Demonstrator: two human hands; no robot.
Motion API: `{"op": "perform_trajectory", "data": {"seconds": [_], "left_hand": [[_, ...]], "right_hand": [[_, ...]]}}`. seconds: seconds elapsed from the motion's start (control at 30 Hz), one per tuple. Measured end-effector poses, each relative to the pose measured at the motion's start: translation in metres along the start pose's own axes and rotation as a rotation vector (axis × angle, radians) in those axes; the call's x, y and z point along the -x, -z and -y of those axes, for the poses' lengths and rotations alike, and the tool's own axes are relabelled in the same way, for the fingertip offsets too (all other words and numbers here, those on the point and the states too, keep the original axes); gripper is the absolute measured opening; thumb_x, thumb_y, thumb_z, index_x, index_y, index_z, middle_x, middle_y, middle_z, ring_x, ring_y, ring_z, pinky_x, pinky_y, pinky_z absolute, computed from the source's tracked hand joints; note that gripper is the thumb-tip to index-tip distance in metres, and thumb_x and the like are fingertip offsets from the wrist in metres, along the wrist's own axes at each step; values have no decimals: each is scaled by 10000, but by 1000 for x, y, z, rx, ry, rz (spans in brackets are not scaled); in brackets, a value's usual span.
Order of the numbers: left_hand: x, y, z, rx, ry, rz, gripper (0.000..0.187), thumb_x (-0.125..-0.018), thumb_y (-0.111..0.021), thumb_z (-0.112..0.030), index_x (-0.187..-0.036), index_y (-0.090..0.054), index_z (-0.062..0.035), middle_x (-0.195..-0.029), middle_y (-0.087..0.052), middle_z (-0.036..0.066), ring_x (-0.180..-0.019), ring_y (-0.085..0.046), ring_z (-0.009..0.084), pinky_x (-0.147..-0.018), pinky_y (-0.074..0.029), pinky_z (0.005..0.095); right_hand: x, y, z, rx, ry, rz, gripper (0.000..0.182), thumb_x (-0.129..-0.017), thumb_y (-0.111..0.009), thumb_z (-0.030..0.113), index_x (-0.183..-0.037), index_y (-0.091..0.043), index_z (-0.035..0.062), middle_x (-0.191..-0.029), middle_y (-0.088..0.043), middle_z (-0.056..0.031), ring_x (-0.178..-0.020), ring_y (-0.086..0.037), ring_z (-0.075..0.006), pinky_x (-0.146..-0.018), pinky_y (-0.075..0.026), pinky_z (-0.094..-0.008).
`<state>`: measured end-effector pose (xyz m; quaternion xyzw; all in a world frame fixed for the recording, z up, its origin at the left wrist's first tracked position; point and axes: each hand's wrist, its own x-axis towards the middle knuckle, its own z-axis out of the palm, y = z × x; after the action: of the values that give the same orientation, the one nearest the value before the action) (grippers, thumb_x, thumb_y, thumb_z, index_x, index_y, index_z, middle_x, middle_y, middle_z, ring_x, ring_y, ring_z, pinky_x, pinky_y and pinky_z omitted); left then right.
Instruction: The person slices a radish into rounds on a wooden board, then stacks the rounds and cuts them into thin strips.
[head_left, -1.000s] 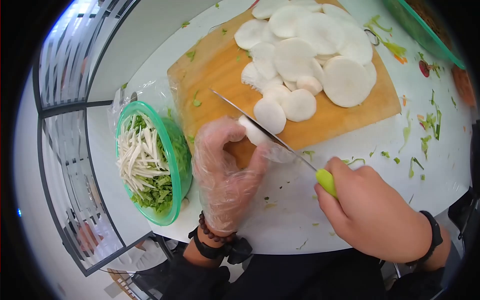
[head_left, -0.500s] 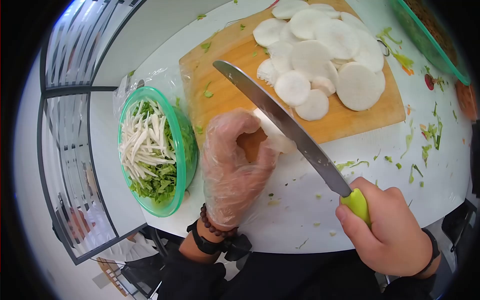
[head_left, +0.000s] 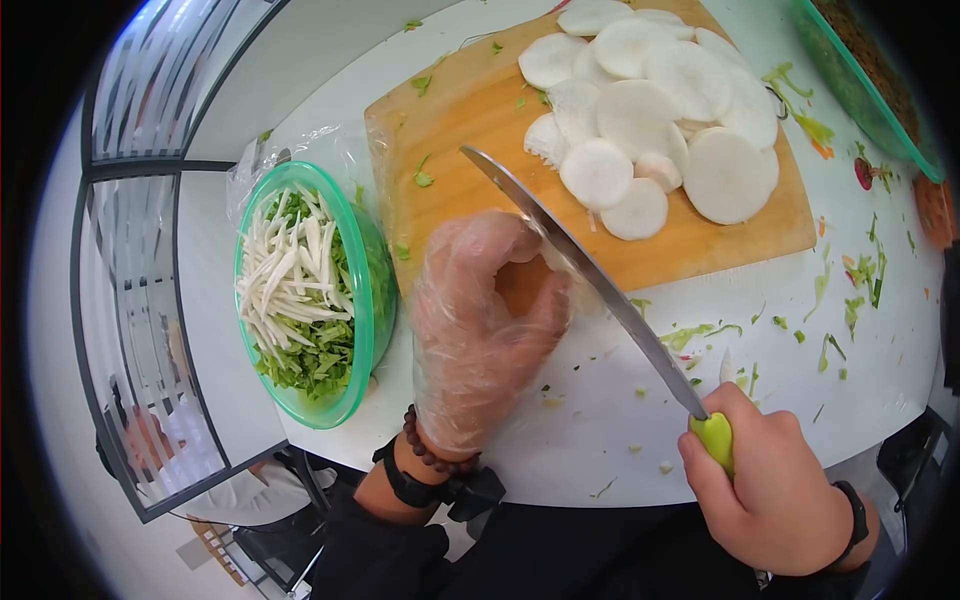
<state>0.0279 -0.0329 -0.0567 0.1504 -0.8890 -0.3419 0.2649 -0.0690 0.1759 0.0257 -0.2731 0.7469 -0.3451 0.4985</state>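
Observation:
My left hand (head_left: pixel 475 325), in a clear plastic glove, is curled at the front edge of the wooden cutting board (head_left: pixel 440 140). Its thumb and fingertips close on a white radish piece (head_left: pixel 548 248), mostly hidden by fingers and blade. Bare, my right hand (head_left: pixel 775 485) grips the green handle of a kitchen knife (head_left: pixel 610 290). The blade slants across the board's front edge, beside the left fingertips. Behind it, round white radish slices (head_left: pixel 640 110) lie overlapping in a pile.
Left of the board stands a green bowl (head_left: pixel 365 270) of chopped greens topped with white radish strips (head_left: pixel 285 265). Another green container (head_left: pixel 870 110) is at the upper right. Vegetable scraps (head_left: pixel 855 300) litter the white table (head_left: pixel 590 440). A black-framed rack (head_left: pixel 130 170) rises at the left.
The knife blade has turned more edge-on and its tip shifted right and down. Less of the radish piece shows. A white sliver now appears on the table near my right hand.

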Motion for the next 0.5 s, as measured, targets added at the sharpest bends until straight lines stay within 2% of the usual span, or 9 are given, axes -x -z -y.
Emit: {"op": "perform_trajectory", "data": {"seconds": [0.13,0.27,0.37,0.47,0.5], "left_hand": [[1,-2,0,-15,0,-2,428,-671,-729,42,-1042,-541,-58,-948,-590,106,-893,-577,313,-785,-483,399],[4,-5,0,100,113,-48,428,-677,-723,52,-1049,-538,-51,-929,-586,104,-856,-572,304,-766,-478,391],[4,-3,4,24,18,-22,443,-671,-724,63,-1062,-545,-47,-922,-584,106,-833,-571,289,-750,-476,378],[3,-1,3,-25,-40,-14,459,-662,-726,71,-1072,-555,-44,-925,-585,106,-823,-574,277,-741,-476,369],[3,0,2,-42,-51,-15,463,-660,-727,73,-1074,-558,-44,-926,-586,105,-821,-575,274,-740,-477,366]], "right_hand": [[-4,-2,7,-12,-18,4,131,-902,-580,60,-950,-477,-5,-597,-595,-151,-546,-600,-374,-525,-452,-403],[-14,0,2,39,36,26,156,-901,-590,76,-975,-476,1,-577,-578,-150,-544,-596,-378,-531,-459,-422],[-3,-2,6,240,33,9,207,-882,-624,106,-980,-479,-5,-544,-546,-148,-520,-585,-372,-532,-469,-433],[0,-12,7,120,14,-69,182,-924,-588,128,-991,-471,5,-621,-566,-246,-610,-582,-449,-531,-443,-512],[-1,-15,5,126,25,-78,175,-931,-580,128,-986,-469,4,-618,-562,-249,-613,-582,-451,-531,-442,-512]]}}
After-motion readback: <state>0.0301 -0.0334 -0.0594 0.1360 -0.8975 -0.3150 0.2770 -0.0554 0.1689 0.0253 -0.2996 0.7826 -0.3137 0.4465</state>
